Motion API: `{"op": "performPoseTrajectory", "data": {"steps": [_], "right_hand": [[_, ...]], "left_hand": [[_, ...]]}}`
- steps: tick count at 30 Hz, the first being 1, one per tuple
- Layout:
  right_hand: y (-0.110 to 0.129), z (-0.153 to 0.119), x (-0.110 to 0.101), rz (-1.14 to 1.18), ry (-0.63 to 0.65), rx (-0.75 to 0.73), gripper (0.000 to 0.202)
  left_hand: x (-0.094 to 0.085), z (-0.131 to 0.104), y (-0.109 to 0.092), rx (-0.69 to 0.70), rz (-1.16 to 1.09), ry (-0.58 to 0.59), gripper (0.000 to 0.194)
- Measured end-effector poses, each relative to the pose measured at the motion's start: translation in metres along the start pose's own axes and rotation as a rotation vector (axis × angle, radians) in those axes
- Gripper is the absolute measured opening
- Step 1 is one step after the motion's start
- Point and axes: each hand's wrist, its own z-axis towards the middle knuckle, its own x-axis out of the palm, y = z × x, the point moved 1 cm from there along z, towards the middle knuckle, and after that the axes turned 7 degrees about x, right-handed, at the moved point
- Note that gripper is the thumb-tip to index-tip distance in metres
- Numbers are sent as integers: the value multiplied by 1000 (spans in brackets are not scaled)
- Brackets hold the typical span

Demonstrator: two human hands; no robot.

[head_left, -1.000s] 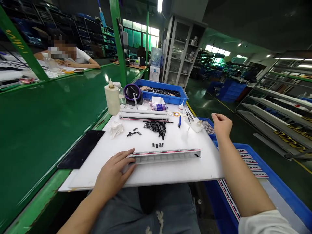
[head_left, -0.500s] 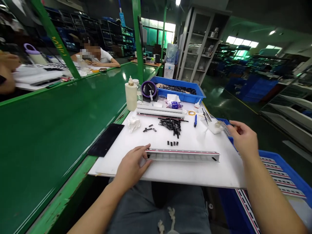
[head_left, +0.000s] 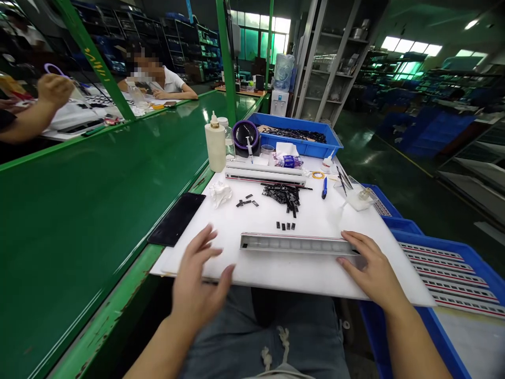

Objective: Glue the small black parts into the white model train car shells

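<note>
A long white channel-shaped strip [head_left: 292, 244] with a red line along its edge lies across the near part of the white board [head_left: 300, 273], its hollow side toward me. My right hand [head_left: 369, 268] holds its right end, thumb on the near edge and fingers on the far edge. Off the strip's left end, my left hand [head_left: 197, 279] hovers with fingers spread, holding nothing. Just beyond the strip stands a short row of small black pieces [head_left: 283, 227]. Farther back are a heap of black pieces [head_left: 287, 197] and several scattered ones [head_left: 247, 202].
More white strips [head_left: 264, 173] lie behind the heap. A cream squeeze bottle [head_left: 216, 147], crumpled tissue [head_left: 221, 194], blue pen-like tool [head_left: 324, 188] and blue bin [head_left: 300, 146] surround the work area. Blue trays with strips [head_left: 445, 273] sit at right, a black pad [head_left: 177, 218] at left.
My right hand has come in from the right side onto the strip's right end. My left hand has let go of the left end and moved left, opening.
</note>
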Motion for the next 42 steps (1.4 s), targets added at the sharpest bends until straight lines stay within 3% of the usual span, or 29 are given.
{"op": "performPoseTrajectory", "data": {"steps": [2, 3, 6, 9, 14, 18, 22, 24, 27, 30, 35, 42], "right_hand": [[-2, 0, 1, -6, 7, 4, 53], [-3, -1, 1, -8, 8, 5, 54], [-4, -1, 2, -14, 4, 7, 55], [-5, -1, 4, -23, -6, 15, 55], [-4, 1, 5, -45, 23, 71, 55], [-2, 0, 4, -50, 13, 53, 54], [-2, 0, 4, -50, 13, 53, 55], [-3, 0, 4, -49, 22, 61, 55], [-4, 0, 4, -49, 32, 64, 55], [-5, 0, 4, -47, 33, 51, 57], [-4, 1, 4, -40, 38, 48, 61], [-1, 0, -2, 66, -41, 55, 45]], "left_hand": [[-17, -43, 4, 21, 46, -154, 24], [-23, -67, 8, 9, 98, -83, 22], [-31, -131, 23, -203, 270, 267, 34], [-28, -164, 31, -412, 266, 451, 53], [-17, -155, 30, -559, 190, 534, 64], [-16, -142, 35, -577, 141, 548, 65], [-20, -146, 35, -596, 124, 550, 64], [-24, -154, 28, -562, 171, 514, 60], [-28, -165, 13, -389, 261, 445, 49], [-22, -162, 2, -288, 356, 474, 49], [-3, -142, -3, -314, 477, 528, 65], [0, -124, -13, -363, 541, 584, 68]]}}
